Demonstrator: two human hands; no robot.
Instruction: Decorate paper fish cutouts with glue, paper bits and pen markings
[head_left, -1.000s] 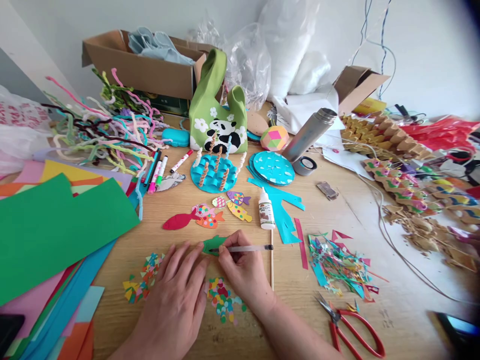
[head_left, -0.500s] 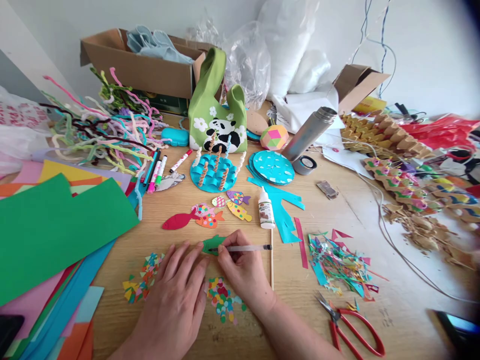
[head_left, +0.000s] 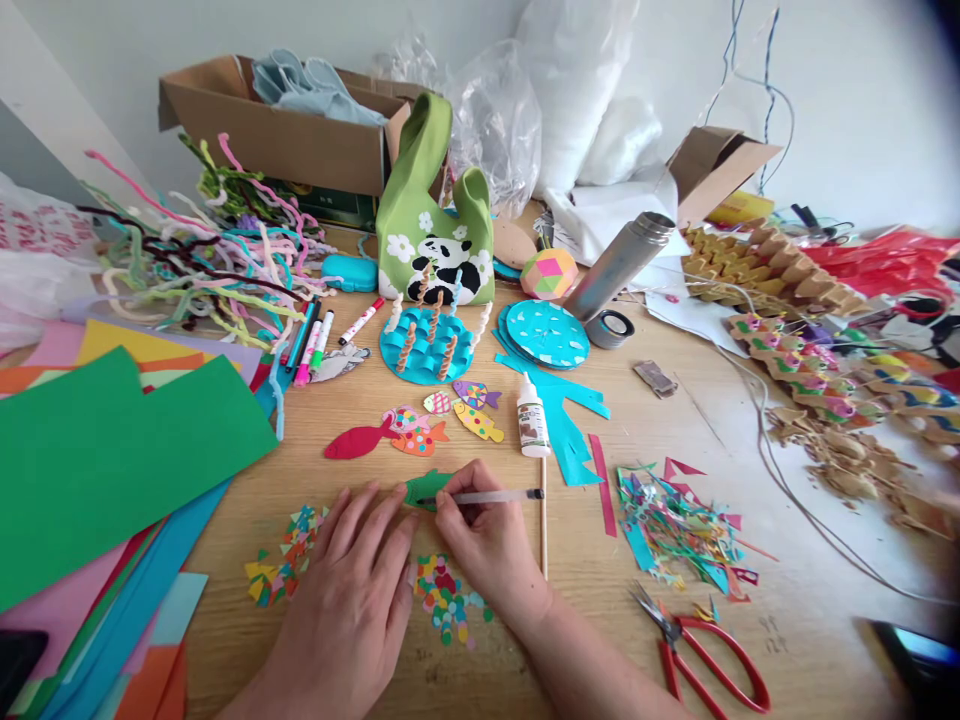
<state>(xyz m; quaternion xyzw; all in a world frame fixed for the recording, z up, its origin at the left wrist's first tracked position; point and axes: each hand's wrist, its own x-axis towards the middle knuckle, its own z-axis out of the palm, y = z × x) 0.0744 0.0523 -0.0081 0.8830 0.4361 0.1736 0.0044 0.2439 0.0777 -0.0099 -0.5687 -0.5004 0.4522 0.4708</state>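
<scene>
My right hand [head_left: 484,545] pinches a thin clear pen [head_left: 487,496], its tip on a green paper fish [head_left: 426,489] lying on the wooden table [head_left: 645,430]. My left hand [head_left: 349,590] rests flat beside it, fingers spread, fingertips near the fish's left end. Between my hands lies a heap of small coloured paper dots [head_left: 446,598]. A pile of paper scraps [head_left: 285,565] sits left of my left hand. A wooden stick [head_left: 544,520] lies to the right of my right hand.
Finished paper fish [head_left: 420,425], a glue bottle [head_left: 532,418], blue woven discs [head_left: 427,345], markers [head_left: 311,345] and a panda bag [head_left: 439,235] lie beyond. Coloured paper sheets [head_left: 97,460] fill the left. Red scissors [head_left: 697,650] and cuttings [head_left: 675,525] are on the right.
</scene>
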